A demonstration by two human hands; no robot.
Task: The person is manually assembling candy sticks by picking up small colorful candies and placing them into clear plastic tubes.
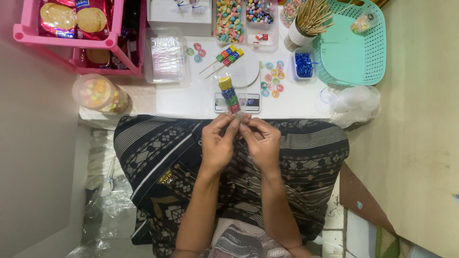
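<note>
My left hand [217, 143] and my right hand [260, 141] meet over my lap, fingertips pinched together on the lower end of a candy skewer [229, 94] in a clear plastic sleeve. The skewer carries yellow, blue, green and red foil-wrapped cubes and points away from me over a small kitchen scale [248, 101]. Two more loaded skewers [227, 56] lie on the scale's white round plate [246, 71]. Small round ring candies [271, 79] are scattered to the right of the plate.
A mint plastic basket [354, 52] stands at the back right, beside a cup of bare wooden sticks [308, 21]. Trays of colourful candies [229, 19] line the back. A pink rack with biscuit packs [81, 28], a clear lidded box [166, 57] and a candy jar [98, 93] are on the left.
</note>
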